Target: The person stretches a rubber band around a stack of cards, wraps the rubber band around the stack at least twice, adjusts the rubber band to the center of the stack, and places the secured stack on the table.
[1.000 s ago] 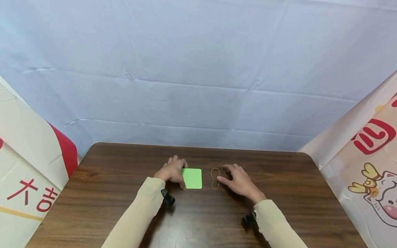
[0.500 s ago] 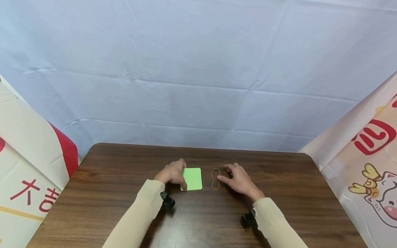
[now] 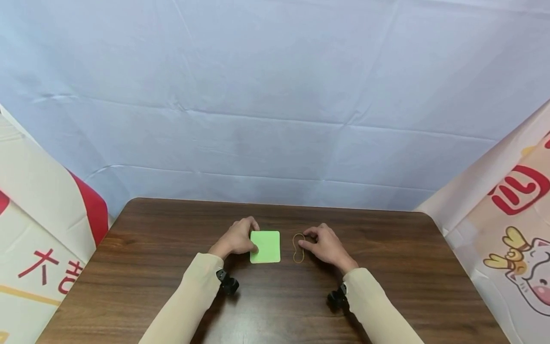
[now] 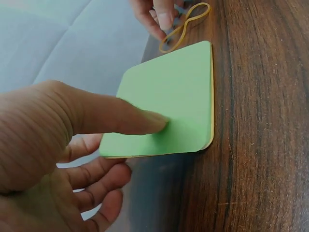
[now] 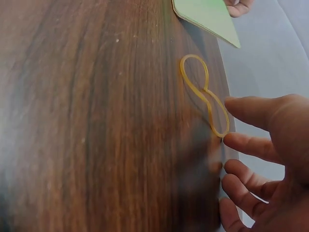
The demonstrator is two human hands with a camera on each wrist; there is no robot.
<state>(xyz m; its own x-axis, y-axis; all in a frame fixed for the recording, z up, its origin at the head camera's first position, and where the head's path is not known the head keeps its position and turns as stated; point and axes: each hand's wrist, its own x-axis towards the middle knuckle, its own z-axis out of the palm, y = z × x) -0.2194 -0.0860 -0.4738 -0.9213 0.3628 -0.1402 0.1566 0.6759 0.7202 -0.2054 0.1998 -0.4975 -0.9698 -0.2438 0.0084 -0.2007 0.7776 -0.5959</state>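
Note:
A thin stack of square green cards (image 3: pixel 265 247) with rounded corners and yellowish edges lies left of the rubber band. My left hand (image 3: pixel 237 237) pinches it: in the left wrist view the thumb (image 4: pixel 140 121) rests on the top face, and the other fingers reach under the near edge. A loose yellow rubber band (image 5: pixel 207 96) lies on the table in a narrow-waisted loop. Beside its far end is my right hand (image 3: pixel 327 244), thumb and index fingertips apart and right at the band; whether they touch it is hard to tell.
The brown wooden table (image 3: pixel 275 306) carries both things near its far edge. Behind it hangs a pale blue cloth (image 3: pixel 275 119). Printed cloths (image 3: pixel 511 267) flank it on both sides. A small black camera (image 3: pixel 227 283) sits on each wrist.
The left thumb has moved from the cards' left edge onto their top face, and the stack's left edge shows more. My right hand has shifted slightly left, closer to the rubber band.

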